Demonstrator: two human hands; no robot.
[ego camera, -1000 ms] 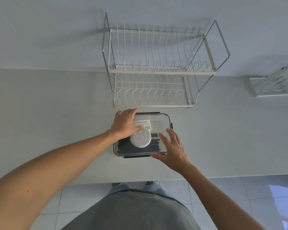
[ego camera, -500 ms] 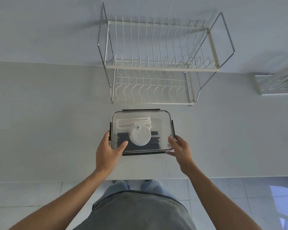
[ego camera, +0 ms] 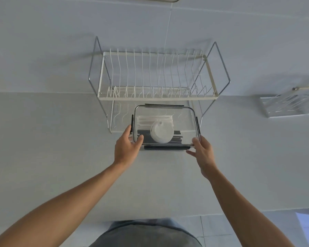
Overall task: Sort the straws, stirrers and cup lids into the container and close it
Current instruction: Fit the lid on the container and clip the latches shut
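Lifted off the desk (ego camera: 61,157) and carried up toward the dish rack (ego camera: 157,77) since the earlier frame: clear lidded container (ego camera: 165,124), now at centre of the frame, overlapping the lower rack tier. Held from both near corners. Left hand (ego camera: 126,146) gripping the lower left corner, thumb on the lid. Right hand (ego camera: 202,151) gripping the lower right corner, fingers underneath. Inside, seen through the lid: white cup lid (ego camera: 161,133) on black stirrers (ego camera: 176,137), white straws (ego camera: 150,119) behind. Second wire rack (ego camera: 291,106) at right edge of the frame.
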